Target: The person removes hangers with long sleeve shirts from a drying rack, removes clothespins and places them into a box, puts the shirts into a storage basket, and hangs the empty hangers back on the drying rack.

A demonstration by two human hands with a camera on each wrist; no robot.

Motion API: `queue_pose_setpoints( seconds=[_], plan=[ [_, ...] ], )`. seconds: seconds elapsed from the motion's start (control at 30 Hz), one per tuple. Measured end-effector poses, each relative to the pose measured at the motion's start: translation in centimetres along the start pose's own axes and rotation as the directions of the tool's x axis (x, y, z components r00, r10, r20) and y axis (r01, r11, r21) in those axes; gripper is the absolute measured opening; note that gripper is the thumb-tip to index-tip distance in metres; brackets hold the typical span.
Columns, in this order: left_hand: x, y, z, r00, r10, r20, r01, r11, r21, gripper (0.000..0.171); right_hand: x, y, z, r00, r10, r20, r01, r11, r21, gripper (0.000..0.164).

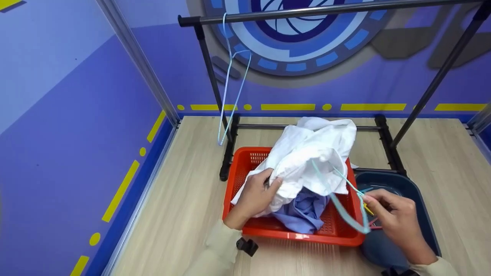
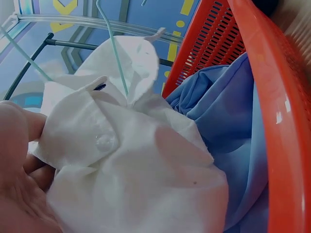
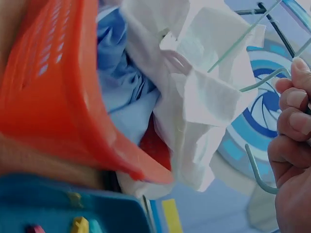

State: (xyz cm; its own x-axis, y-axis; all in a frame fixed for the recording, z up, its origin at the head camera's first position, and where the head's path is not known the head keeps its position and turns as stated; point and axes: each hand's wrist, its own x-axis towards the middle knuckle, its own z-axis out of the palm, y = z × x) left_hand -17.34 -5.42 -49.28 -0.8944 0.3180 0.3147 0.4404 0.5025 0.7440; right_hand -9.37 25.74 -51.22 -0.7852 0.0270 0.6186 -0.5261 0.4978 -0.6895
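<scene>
A white shirt point(image 1: 307, 149) is bunched over a red basket point(image 1: 303, 236), its collar held up. My left hand point(image 1: 255, 193) grips the collar's near left side between thumb and fingers. The left wrist view shows the collar button point(image 2: 103, 141) close to those fingers. My right hand point(image 1: 395, 214) pinches a pale green wire hanger point(image 1: 345, 216) near its neck. The hanger's arms run into the shirt's neck opening, where the shirt hides their ends. Its hook point(image 3: 253, 167) sticks out beside the palm in the right wrist view.
Blue cloth point(image 1: 303, 214) lies in the basket under the shirt. A dark blue tub point(image 1: 425, 226) at the right holds small coloured pieces. Behind stands a black rack point(image 1: 307, 14), another wire hanger point(image 1: 226, 84) hanging at its left end. A purple wall point(image 1: 76, 134) borders the left.
</scene>
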Motion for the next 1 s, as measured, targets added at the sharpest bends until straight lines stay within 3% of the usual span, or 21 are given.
queue_pose_setpoints(
  seconds=[0.1, 0.2, 0.27, 0.3, 0.37, 0.43, 0.53, 0.6, 0.8, 0.93, 1.0],
  plan=[
    [0.0, -0.1, -0.1, 1.000, -0.027, -0.002, 0.027, 1.000, 0.014, 0.023, 0.0, 0.2, -0.4, 0.998, 0.064, 0.018, -0.067, 0.985, 0.161, 0.021],
    [0.0, -0.1, -0.1, 0.998, -0.056, -0.009, 0.056, 0.998, 0.027, 0.021, 0.0, 0.2, -1.0, 0.988, 0.144, 0.051, -0.153, 0.934, 0.323, 0.013],
    [0.0, -0.1, -0.1, 0.998, -0.064, -0.016, 0.065, 0.997, 0.043, 0.020, 0.0, 0.3, -1.5, 0.978, 0.202, 0.045, -0.205, 0.915, 0.348, 0.011],
    [0.0, -0.1, -0.1, 0.997, -0.070, -0.018, 0.071, 0.996, 0.052, 0.019, -0.1, 0.3, -1.6, 0.972, 0.233, 0.017, -0.228, 0.929, 0.293, 0.011],
    [0.0, -0.2, -0.2, 0.996, -0.084, -0.019, 0.085, 0.994, 0.072, 0.017, 0.0, 0.5, -2.1, 0.955, 0.295, -0.040, -0.274, 0.923, 0.270, 0.011],
    [0.0, -0.3, -0.3, 0.995, -0.096, -0.020, 0.097, 0.992, 0.086, 0.016, 0.2, 0.6, -2.4, 0.916, 0.389, -0.098, -0.353, 0.898, 0.262, 0.012],
    [-0.1, -0.4, -0.5, 0.994, -0.111, -0.017, 0.112, 0.990, 0.089, 0.015, 0.7, 1.0, -2.9, 0.846, 0.511, -0.153, -0.429, 0.822, 0.373, 0.018],
    [-0.2, -0.4, -0.5, 0.994, -0.111, -0.019, 0.112, 0.990, 0.086, 0.015, 0.8, 1.4, -3.1, 0.801, 0.572, -0.177, -0.475, 0.787, 0.395, 0.022],
    [-0.4, -0.6, -0.5, 0.995, -0.097, -0.032, 0.099, 0.993, 0.068, 0.015, 1.0, 2.0, -3.6, 0.702, 0.679, -0.213, -0.611, 0.729, 0.309, 0.030],
    [-0.6, -0.8, -0.7, 0.994, -0.098, -0.045, 0.100, 0.993, 0.060, 0.014, 0.8, 2.5, -4.2, 0.646, 0.730, -0.225, -0.647, 0.679, 0.347, 0.030],
    [-0.7, -0.9, -0.9, 0.993, -0.109, -0.042, 0.111, 0.992, 0.055, 0.014, 0.7, 2.8, -4.4, 0.630, 0.744, -0.222, -0.649, 0.662, 0.376, 0.029]
  ],
)
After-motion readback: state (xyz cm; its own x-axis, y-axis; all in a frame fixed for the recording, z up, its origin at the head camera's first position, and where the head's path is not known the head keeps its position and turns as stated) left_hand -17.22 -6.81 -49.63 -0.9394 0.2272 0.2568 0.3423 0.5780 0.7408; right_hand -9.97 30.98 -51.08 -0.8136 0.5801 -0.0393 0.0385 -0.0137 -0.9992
